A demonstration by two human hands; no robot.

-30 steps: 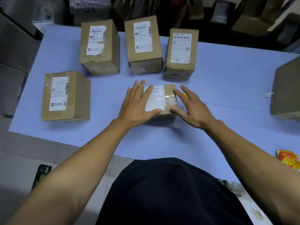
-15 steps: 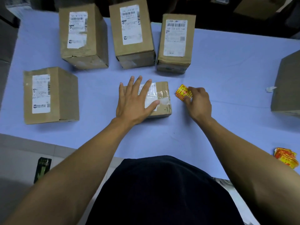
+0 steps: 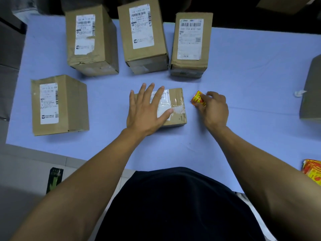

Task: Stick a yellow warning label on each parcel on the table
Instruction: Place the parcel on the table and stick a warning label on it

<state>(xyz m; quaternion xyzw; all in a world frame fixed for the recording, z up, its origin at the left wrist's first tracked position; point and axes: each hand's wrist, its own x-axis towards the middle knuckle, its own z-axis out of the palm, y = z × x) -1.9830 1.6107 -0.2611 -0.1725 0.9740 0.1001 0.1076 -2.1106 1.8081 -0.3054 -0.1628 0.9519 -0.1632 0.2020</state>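
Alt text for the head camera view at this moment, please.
A person's left hand rests flat on a small parcel while the right hand pinches a yellow warning label beside it. Four more parcels stand on the blue table.

Both forearms are bare and reach from the near edge toward the middle of the scene, the left from near left, the right from near right. The left hand [image 3: 145, 112] lies palm down with fingers straight and slightly spread, pointing far; the thumb [image 3: 165, 114] is splayed out to the right (flat contact, no curl seen). The wrist is level, in line with the forearm. The right hand [image 3: 214, 108] sits to the right of the left, well apart from it, back of the hand up. Its fingers are curled inward and pinch at the fingertips on the hand's left side. The wrist bends slightly leftward.
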